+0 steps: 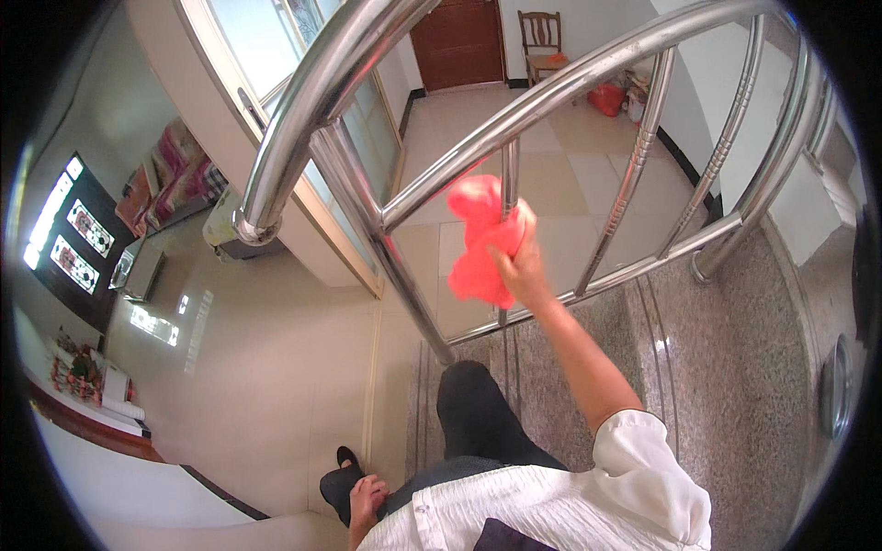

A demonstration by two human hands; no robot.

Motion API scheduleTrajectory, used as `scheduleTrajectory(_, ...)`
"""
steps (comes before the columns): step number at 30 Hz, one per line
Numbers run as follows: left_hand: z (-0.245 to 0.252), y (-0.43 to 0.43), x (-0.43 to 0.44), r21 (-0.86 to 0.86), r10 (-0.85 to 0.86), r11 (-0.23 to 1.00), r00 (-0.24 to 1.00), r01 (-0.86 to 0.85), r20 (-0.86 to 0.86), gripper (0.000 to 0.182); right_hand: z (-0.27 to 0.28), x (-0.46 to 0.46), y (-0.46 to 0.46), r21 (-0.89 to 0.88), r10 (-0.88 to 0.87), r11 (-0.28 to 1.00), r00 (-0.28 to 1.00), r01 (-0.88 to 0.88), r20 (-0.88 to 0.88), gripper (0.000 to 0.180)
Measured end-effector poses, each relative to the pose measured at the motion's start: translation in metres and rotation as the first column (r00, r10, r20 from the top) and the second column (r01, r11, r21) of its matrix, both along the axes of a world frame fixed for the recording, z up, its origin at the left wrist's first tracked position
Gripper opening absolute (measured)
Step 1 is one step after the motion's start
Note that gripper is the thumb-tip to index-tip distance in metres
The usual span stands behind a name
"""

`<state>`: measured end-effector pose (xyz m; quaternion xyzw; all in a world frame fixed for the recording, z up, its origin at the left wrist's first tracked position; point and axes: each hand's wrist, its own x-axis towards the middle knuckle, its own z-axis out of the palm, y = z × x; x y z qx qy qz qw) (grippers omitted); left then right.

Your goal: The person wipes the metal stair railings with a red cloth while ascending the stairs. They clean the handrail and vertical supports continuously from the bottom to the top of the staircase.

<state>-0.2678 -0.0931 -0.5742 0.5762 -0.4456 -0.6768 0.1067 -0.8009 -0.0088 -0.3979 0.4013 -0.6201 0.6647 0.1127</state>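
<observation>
My right hand (521, 265) grips a bright pink-red cloth (486, 255), which is wrapped around a thin vertical baluster (510, 162) of the stainless steel stair railing. The cloth hangs in folds on both sides of that bar, below the sloping middle rail (551, 93). Lower left, my left hand (368, 492) rests on my dark trouser leg with bent fingers and no object visible in it. The thick top handrail (296, 103) curves down to a rounded end at the left of the cloth.
Granite steps (730, 358) lie under and right of the railing. A sliding glass door (331, 151) stands behind it. Farther back are a wooden chair (541, 48) and a red bag (606, 100). A metal basin (837, 386) is at the far right.
</observation>
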Motion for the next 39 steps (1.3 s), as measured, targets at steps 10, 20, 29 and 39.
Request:
scheduleTrajectory(10, -0.02, -0.001, 0.007, -0.043, -0.041, 0.998, 0.998, 0.043, 0.04, 0.033, -0.188, 0.021, 0.014, 0.428, -0.157, 0.904, 0.927, -0.004, 0.34, 0.041)
scheduleTrajectory(20, -0.016, 0.003, 0.013, -0.024, 0.019, 1.0, 1.0, -0.019, -0.016, 0.032, 0.021, -0.023, 0.014, -0.115, 0.214, 0.97, 0.977, -0.213, 0.004, 0.045)
scheduleTrajectory(29, -0.011, -0.002, 0.001, -0.055, -0.018, 0.998, 0.999, 0.02, 0.026, 0.032, 0.048, 0.006, -0.012, -0.131, -0.169, 0.976, 0.985, 0.172, 0.037, 0.057)
scheduleTrajectory(39, -0.008, -0.031, 0.026, -0.179, 0.199, 0.968, 0.973, -0.177, 0.115, 0.029, -0.186, 0.022, 0.017, 0.437, -0.227, 0.895, 0.936, 0.092, 0.268, 0.048)
